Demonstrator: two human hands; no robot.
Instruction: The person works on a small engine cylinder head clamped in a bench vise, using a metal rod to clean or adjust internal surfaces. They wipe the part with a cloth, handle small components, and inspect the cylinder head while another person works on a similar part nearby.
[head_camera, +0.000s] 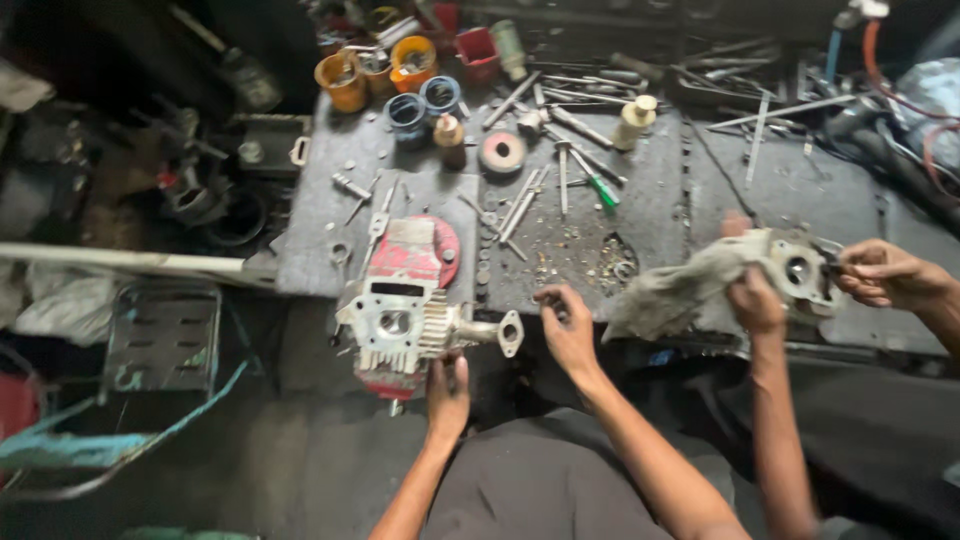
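A finned grey engine cylinder head (400, 322) with a red cover hangs over the front edge of the dark metal bench (650, 215). My left hand (447, 392) grips its lower edge from below. A short pipe with a flange (508, 332) sticks out of its right side. My right hand (566, 328) hovers just right of that flange at the bench edge, fingers curled; whether it pinches something small is unclear.
To my right, another person's hands (756, 300) (886, 274) hold a grey engine part (795, 268) wrapped in a dirty rag (670, 295). Several screwdrivers and rods (565, 165), loose bolts, a round disc (502, 153) and orange and blue cups (345, 80) crowd the bench. A metal crate (162, 335) stands on the floor at left.
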